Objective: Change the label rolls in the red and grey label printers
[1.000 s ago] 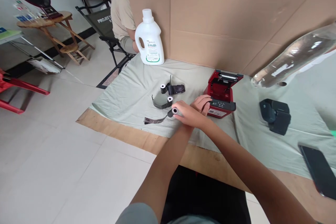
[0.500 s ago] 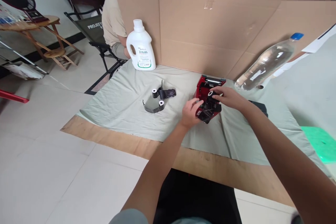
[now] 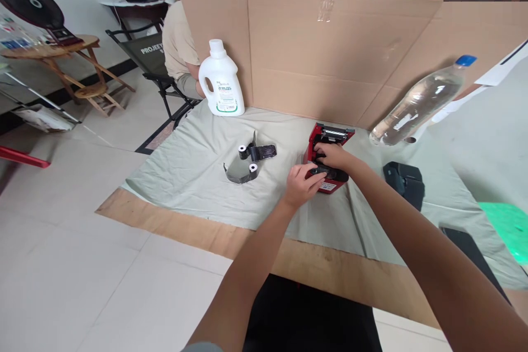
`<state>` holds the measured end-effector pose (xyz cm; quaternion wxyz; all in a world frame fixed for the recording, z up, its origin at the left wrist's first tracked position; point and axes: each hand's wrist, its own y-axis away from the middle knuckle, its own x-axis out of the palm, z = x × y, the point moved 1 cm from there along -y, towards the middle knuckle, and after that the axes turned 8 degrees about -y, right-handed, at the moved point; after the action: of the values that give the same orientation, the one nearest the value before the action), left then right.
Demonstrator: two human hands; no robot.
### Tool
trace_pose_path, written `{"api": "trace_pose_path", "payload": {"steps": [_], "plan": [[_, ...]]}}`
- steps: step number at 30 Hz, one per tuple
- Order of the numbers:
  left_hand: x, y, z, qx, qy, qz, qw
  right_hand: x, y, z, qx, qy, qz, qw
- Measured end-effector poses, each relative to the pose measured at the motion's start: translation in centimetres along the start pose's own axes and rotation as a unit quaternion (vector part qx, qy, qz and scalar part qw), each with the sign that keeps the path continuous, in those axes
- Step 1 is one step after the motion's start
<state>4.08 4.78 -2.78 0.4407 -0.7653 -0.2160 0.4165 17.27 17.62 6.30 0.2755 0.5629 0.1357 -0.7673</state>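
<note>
A small red label printer (image 3: 329, 187) stands with its lid (image 3: 333, 133) raised on the cloth. My right hand (image 3: 332, 155) reaches into it from the right, its fingers bent round a roll of black ribbon that is now mostly hidden. At the printer's front left edge, my left hand (image 3: 303, 182) pinches dark, shiny black ribbon (image 3: 318, 170) between thumb and fingers. To the left lie two small rolls with white cores, one roll (image 3: 243, 151) beside a crumpled black strip (image 3: 264, 152) and the other roll (image 3: 253, 169) trailing a dark band.
A white detergent bottle (image 3: 223, 85) stands at the back left before a cardboard screen (image 3: 309, 55). A clear bottle with a blue cap (image 3: 418, 102) leans at the right. Black devices (image 3: 404, 181) lie right of the printer. A seated person (image 3: 179, 38) is behind the screen.
My right hand has gone deeper into the printer with the roll. The black film that hung over the front has lifted, so a white label shows. The view has tilted slightly up.
</note>
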Motion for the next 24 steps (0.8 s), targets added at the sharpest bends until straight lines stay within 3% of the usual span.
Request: {"api": "trace_pose_path", "payload": {"steps": [2, 4, 6, 8, 10, 15, 24], "plan": [[0.0, 0.0, -0.1, -0.006, -0.011, 0.021, 1.0, -0.4, 1.0, 0.6, -0.011, -0.012, -0.001, 1.0], [0.0, 0.1, -0.1, -0.012, -0.014, 0.04, 0.999, -1.3, 2.6, 1.1, -0.041, -0.046, -0.042, 0.997], [0.0, 0.2, -0.1, -0.012, -0.014, 0.052, 0.998, -2.6, 4.2, 1.3, -0.058, -0.075, -0.162, 0.982], [0.1, 0.3, -0.2, -0.003, -0.013, 0.052, 0.999, -4.0, 5.2, 0.8, -0.05, -0.065, -0.3, 0.95], [0.2, 0.5, -0.2, 0.003, -0.012, 0.047, 0.999, -4.8, 5.3, 0.0, -0.03, -0.035, -0.363, 0.931], [0.0, 0.9, -0.6, 0.014, -0.016, 0.043, 0.999, -4.1, 5.4, -1.1, -0.015, -0.031, -0.302, 0.953], [-0.1, 1.1, -0.9, 0.023, -0.006, 0.044, 0.999, 0.5, 10.6, 0.0, -0.07, -0.028, -0.271, 0.959]]}}
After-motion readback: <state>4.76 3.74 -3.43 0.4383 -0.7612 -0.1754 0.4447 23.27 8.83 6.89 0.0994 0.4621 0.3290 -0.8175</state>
